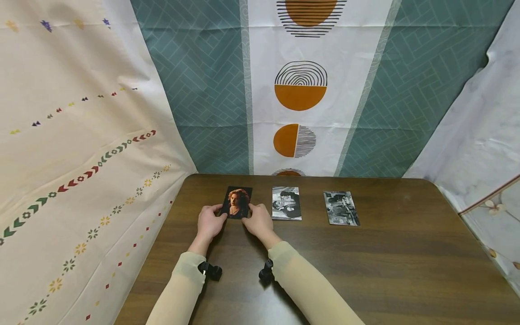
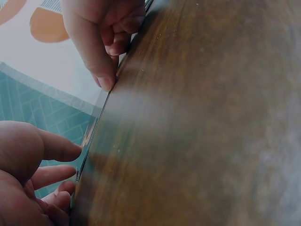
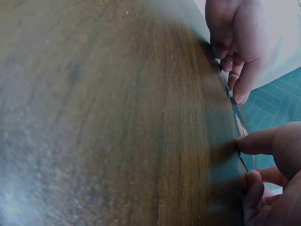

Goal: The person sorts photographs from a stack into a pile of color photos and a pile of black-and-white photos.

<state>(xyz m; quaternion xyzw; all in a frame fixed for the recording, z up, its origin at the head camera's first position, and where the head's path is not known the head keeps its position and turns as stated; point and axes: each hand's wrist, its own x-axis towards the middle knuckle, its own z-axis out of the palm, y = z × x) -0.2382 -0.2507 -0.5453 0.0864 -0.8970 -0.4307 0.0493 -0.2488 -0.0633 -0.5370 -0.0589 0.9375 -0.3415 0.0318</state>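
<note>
A dark portrait photo card, showing a figure with reddish hair, lies at the far left of the table. My left hand holds its left edge, thumb near the lower corner and a finger farther up the side. From the opposite side, my right hand grips the right edge in much the same way. Seen almost edge-on in the left wrist view, the card is a thin line between both hands at table level. A black-and-white photo card lies just right of my right hand.
Farther right on the brown wooden table lies another black-and-white photo card, slightly turned. Behind the table's back edge hangs a green and white patterned cloth. A cream patterned cloth hangs along the left side.
</note>
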